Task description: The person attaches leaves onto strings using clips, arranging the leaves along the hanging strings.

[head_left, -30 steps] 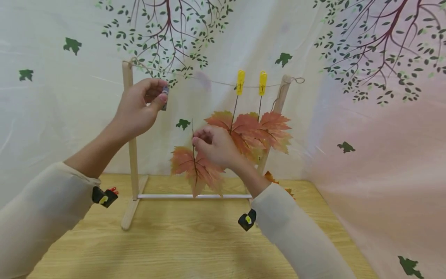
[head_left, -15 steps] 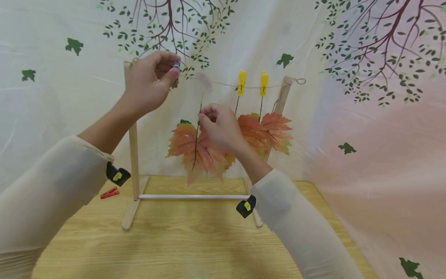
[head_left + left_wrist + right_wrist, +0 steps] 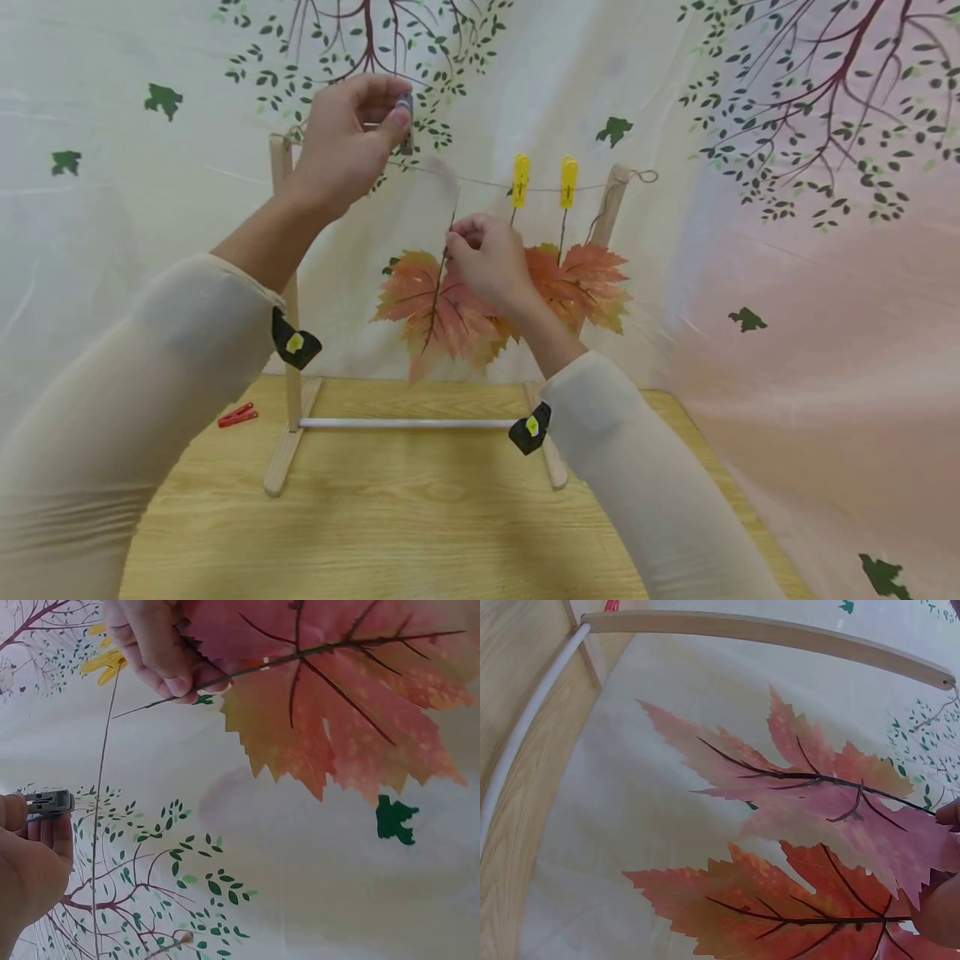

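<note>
My left hand (image 3: 352, 137) pinches a grey clothespin (image 3: 406, 123) above the string (image 3: 480, 180); the left wrist view shows the grey clothespin (image 3: 51, 804) side-on between finger and thumb. With my right hand (image 3: 491, 254) I pinch the dark stem of an orange-red artificial maple leaf (image 3: 427, 300), its thin tip rising just below the string. In the left wrist view the stem tip of this leaf (image 3: 300, 682) points at the string (image 3: 96, 825). To the right, two yellow clothespins (image 3: 521, 180) hold other maple leaves (image 3: 585, 279) on the line, partly hidden by my right hand.
A wooden frame, with a left post (image 3: 292, 358) and a right post (image 3: 609, 204), carries the string. A white rod (image 3: 412, 423) joins its feet on the wooden table (image 3: 375, 517). Red clothespins (image 3: 238, 415) lie at the left. Behind hangs a printed curtain (image 3: 712, 333).
My left hand has risen and moved right with the grey clothespin, from below the string to above it. My right hand has lifted the leaf up and slightly right, nearer the string.
</note>
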The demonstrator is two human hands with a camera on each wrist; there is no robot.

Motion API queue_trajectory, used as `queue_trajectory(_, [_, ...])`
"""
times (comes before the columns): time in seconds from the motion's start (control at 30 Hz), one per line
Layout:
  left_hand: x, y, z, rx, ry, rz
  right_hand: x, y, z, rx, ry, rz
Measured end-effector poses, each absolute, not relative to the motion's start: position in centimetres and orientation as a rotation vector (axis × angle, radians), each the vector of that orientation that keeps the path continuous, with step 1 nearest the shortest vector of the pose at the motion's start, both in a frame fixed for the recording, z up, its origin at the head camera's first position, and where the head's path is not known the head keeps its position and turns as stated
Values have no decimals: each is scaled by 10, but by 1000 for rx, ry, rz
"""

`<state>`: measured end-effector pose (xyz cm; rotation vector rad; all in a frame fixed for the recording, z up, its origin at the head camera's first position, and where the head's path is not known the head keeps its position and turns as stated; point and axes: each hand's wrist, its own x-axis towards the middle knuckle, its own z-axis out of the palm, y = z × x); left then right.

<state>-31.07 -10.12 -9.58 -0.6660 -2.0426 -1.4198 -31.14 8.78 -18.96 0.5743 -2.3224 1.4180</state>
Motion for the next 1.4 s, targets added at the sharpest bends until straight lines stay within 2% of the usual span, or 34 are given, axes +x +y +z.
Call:
queue_trajectory(0.37, [-322, -79, -92, -586, -2106, -1485, -315, 91, -188, 525, -2326, 1373])
queue_trajectory(0.8, [-323, -63, -94, -588, -2262, -1274, -315, 91, -189, 550, -2314, 1369])
queue_trajectory(1.4, [-323, -59, -96, -595, -2261, -1254, -314, 91, -192, 553, -2345, 1303])
